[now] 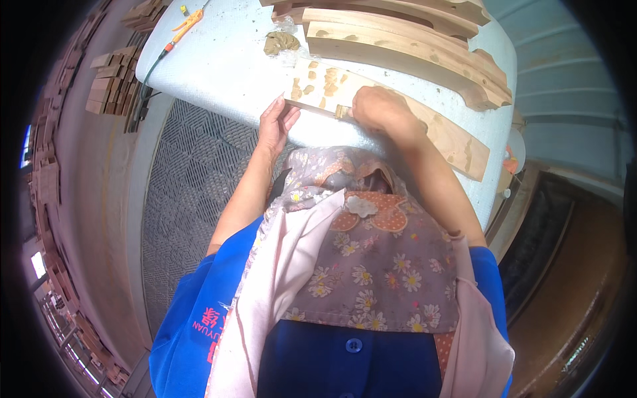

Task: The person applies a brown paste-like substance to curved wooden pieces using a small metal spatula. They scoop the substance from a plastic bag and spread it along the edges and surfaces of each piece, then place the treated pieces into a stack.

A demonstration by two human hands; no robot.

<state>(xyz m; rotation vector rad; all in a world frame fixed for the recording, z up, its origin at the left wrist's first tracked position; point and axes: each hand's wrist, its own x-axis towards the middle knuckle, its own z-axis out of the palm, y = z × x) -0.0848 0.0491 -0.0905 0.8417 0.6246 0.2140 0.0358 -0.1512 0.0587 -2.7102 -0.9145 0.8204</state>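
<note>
A flat wooden board (448,134) lies slanting across the padded table before me, marked with several brown patches of putty-like filler (331,82). My left hand (276,123) is at its left end, the thumb against the corner and the fingers below the front edge. My right hand (380,108) is closed around a small putty knife (342,112), mostly hidden by the fist. Brown filler coats the visible blade, which sits at the board's front edge. Beyond the board, a lump of the same brown filler (281,43) rests on crumpled clear plastic.
Shaped wooden pieces (398,49) are stacked along the table's far right side. An orange air blow gun (189,21) with a hose lies at the far left of the padded table (224,64). Wood blocks (112,82) are piled beyond the patterned floor mat (194,164).
</note>
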